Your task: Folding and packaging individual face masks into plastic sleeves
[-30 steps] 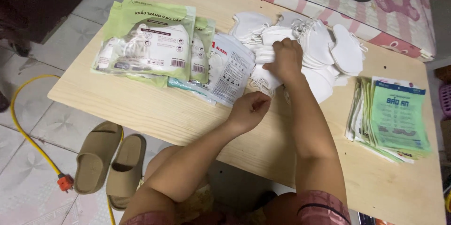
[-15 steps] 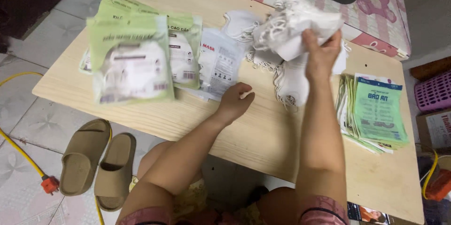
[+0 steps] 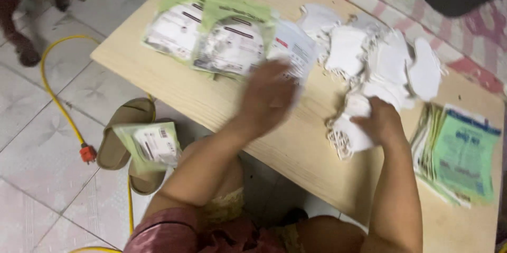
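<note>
White face masks (image 3: 353,126) under right hand (image 3: 381,121) (left hand (image 3: 270,94) blurred)

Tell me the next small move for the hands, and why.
Probably bring the left hand onto the clear printed packet it blurs over, since the right hand already grips a white fabric face mask with dangling ear loops beside the mask pile.

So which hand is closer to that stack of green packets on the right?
Right. The right hand lies just beside the green packets; the left hand is farther, near the table's middle.
</note>
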